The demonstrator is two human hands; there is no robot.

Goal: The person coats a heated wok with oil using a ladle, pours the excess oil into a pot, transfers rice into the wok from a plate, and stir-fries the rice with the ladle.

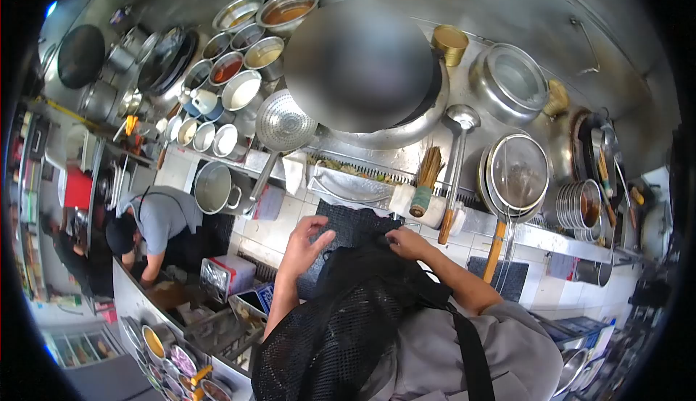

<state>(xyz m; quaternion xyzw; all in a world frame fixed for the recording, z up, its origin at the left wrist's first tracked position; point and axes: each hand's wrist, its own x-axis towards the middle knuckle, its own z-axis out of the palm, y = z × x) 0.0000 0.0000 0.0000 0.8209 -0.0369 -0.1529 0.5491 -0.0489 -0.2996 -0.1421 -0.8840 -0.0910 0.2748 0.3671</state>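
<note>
My left hand point(308, 243) is raised over the floor in front of the stove, its fingers apart and nothing in them. To its right, my right hand point(407, 244) has its fingers curled together at the upper edge of the black apron point(370, 270) on my front, and seems to pinch it. Ahead of both hands, a bamboo brush point(428, 176) rests at the stove's front edge beside a long-handled ladle point(464, 120). A perforated skimmer point(286, 121) lies to the left, handle toward me. The large round wok area point(359, 67) behind is blurred.
Metal pots of sauces and seasonings point(241, 91) crowd the left. Wire strainers point(518, 172), a water pot point(516, 75) and stacked bowls point(578, 205) stand right. A co-worker in grey point(165, 216) bends over at left. A counter with food containers point(156, 343) is lower left.
</note>
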